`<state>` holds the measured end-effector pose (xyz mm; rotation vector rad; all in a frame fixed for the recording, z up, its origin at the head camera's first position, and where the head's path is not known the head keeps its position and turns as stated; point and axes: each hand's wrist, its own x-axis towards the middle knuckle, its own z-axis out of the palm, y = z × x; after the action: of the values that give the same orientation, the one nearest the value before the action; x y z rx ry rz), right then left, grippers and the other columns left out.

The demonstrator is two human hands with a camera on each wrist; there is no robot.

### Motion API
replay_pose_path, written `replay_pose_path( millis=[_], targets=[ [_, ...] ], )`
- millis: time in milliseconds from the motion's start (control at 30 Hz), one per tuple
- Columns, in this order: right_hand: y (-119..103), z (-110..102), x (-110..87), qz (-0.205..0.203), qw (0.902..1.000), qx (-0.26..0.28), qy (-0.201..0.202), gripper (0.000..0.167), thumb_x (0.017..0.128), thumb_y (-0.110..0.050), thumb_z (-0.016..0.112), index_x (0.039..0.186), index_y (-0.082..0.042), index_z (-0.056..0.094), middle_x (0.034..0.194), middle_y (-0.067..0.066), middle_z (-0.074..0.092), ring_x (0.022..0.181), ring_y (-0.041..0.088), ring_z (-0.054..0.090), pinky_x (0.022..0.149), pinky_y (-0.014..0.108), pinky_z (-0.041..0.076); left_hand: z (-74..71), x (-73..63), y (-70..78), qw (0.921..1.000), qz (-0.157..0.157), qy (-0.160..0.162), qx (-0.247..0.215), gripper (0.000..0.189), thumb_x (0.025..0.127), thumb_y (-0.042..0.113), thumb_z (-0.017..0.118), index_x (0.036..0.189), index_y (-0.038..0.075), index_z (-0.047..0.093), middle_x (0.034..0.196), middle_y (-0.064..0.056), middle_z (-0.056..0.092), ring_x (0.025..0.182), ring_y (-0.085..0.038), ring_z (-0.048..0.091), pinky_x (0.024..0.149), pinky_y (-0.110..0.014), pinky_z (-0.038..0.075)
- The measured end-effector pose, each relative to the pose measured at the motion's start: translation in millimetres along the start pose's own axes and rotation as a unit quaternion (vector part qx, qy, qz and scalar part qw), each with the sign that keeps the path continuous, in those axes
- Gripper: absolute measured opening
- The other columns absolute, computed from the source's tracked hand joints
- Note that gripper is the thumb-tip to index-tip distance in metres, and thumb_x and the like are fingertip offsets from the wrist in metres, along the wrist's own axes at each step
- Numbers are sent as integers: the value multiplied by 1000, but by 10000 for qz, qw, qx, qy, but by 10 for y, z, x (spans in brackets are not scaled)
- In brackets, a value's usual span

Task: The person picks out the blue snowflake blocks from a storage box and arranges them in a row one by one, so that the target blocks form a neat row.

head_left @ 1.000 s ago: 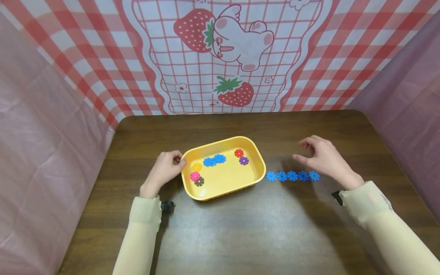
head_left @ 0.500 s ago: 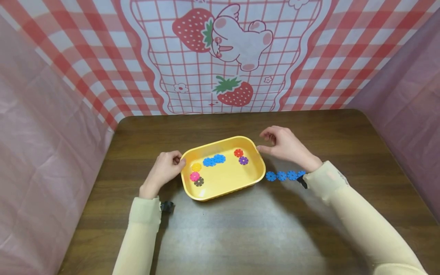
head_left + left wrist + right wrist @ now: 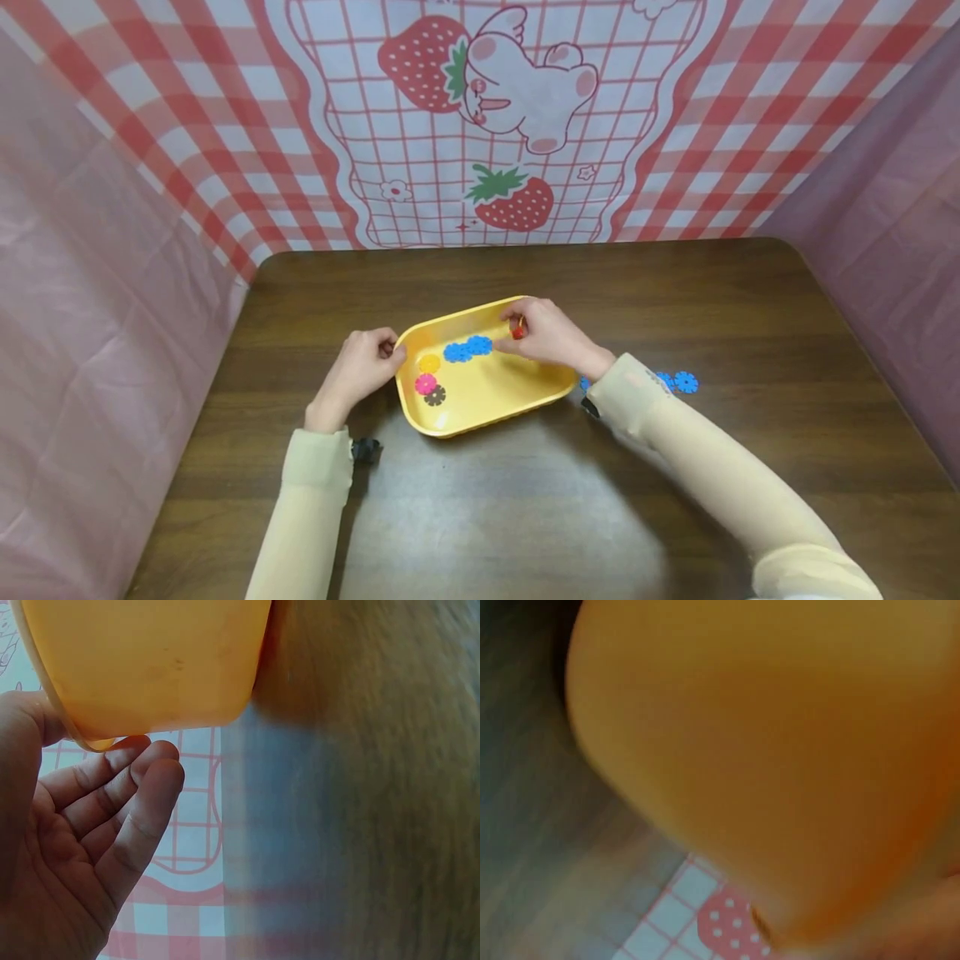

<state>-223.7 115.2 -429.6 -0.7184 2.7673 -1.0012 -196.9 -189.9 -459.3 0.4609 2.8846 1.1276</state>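
Left hand pinching the rim of a yellow tub on a wooden table, right hand over it, fingers kinda curved and apart, thumb right by some blue discs inside

The brown table bears a yellow tray and blue discs (partly hidden).

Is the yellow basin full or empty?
Neither: notched blue discs and a notched pink disc lie inside the yellow basin, but much floor shows bare.
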Motion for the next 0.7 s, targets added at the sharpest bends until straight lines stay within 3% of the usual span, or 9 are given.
replay_pose_path(
  millis=[167,367,533,700],
  targets=[
    [-19,178,79,-114,9991,-346,-195,40,78,-22,83,106,4,70,82,9,64,75,19,55,74,33,47,-3,3,-8,9999,135,72,63,10,87,11,65,81,3,66,66,-4,58,57,-17,50,56,-31,42],
    [-54,313,115,310,9960,-628,-555,47,81,-27,80,116,2,68,79,5,59,74,18,53,71,33,44,1,5,-5,9998,159,116,92,10,87,11,65,80,3,65,65,-4,58,57,-18,50,56,-31,43],
    [-80,396,140,414,9936,-899,-543,46,83,-26,77,118,2,67,77,4,56,72,18,51,69,34,44,-1,8,-1,9999,96,77,121,10,87,11,66,80,4,65,64,-4,55,57,-18,48,55,-31,40],
    [-135,458,168,478,9910,-1146,-492,45,83,-26,77,118,2,68,86,7,63,80,21,56,79,38,50,-12,6,11,9999,57,52,125,10,87,11,66,81,3,65,65,-4,56,57,-18,49,56,-31,41]
  ],
)
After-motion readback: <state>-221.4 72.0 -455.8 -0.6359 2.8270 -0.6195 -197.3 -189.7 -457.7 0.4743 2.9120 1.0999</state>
